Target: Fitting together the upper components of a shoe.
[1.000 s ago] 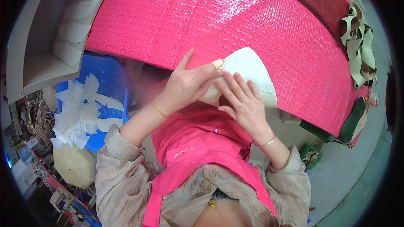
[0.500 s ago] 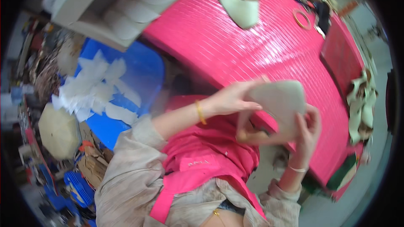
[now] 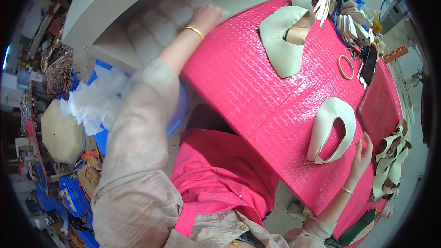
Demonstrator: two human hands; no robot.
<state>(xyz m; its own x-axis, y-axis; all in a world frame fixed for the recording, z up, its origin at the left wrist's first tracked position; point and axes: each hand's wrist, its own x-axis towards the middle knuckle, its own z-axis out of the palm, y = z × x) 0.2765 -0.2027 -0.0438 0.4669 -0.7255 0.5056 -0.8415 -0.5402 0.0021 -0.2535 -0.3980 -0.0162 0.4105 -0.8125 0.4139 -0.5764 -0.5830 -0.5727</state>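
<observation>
My left hand [image 3: 206, 18] reaches up to a row of thin white cut pieces [image 3: 163, 20] lying on a pale tray beside the table. Its fingers are curled under and partly hidden, so what they grip, if anything, does not show. Over the table's right side my right hand [image 3: 362, 158] is open, fingers apart, nothing in it. Just left of it a pale green shoe upper [image 3: 322, 117] with an oval opening lies on the pink table [image 3: 248, 96]. A second pale green upper [image 3: 278, 41] rests farther back, its tan lining showing.
White cut pieces [image 3: 98, 98] heap on a blue surface at left. A tape roll [image 3: 345, 67], a dark red board [image 3: 380, 94] and green leather scraps [image 3: 390, 165] line the table's right side. Strips and cords clutter the far corner. A pale housing [image 3: 110, 4] overhangs the tray.
Both hands held the shoe upper over the lap; now it lies on the table, let go. My left hand has moved up and away to the white pieces; the right has shifted right and opened.
</observation>
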